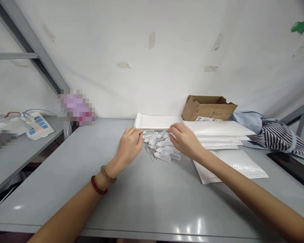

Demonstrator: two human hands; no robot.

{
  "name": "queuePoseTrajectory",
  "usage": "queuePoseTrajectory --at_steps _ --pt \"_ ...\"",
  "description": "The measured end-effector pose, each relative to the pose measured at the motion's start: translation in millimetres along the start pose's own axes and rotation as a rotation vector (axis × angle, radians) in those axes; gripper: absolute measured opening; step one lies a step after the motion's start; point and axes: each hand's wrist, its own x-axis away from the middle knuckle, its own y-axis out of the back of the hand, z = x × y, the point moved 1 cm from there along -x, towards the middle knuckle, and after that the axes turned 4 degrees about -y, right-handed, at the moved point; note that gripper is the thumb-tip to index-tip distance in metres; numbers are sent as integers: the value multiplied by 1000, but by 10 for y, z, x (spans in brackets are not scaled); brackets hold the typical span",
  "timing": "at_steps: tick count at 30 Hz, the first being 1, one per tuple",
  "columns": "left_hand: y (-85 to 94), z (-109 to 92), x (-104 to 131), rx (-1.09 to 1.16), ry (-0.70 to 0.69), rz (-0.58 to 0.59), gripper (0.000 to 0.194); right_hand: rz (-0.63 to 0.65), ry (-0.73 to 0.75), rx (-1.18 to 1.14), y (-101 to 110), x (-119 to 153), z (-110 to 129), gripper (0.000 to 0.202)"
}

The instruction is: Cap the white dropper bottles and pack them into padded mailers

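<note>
A loose pile of small translucent plastic bottles (164,150), with white tops and thin ring loops, lies on the grey table (146,199) between my hands. My left hand (130,143) is at the pile's left edge, thumb and forefinger pinched together beside the bottles; what they grip is too small to make out. At the upper right of the pile, my right hand (184,140) has its fingers curled in, and its fingertips hide whatever is between them. Behind the pile lies a white padded envelope (159,120) against the wall.
White bubble mailers (217,130) are stacked on the right, with another mailer (239,162) in front. An open cardboard box (210,109) stands behind them. Further right are striped cloth (280,135) and a black phone-like slab (293,168). A white power strip (40,125) lies far left.
</note>
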Motion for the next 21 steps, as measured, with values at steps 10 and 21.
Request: queuePoseTrajectory --at_steps 10,21 --pt "-26 107 5 -27 66 -16 20 725 64 59 -390 -1308 -183 32" --pt "-34 103 3 67 131 -9 21 752 111 77 -276 -1276 -226 33"
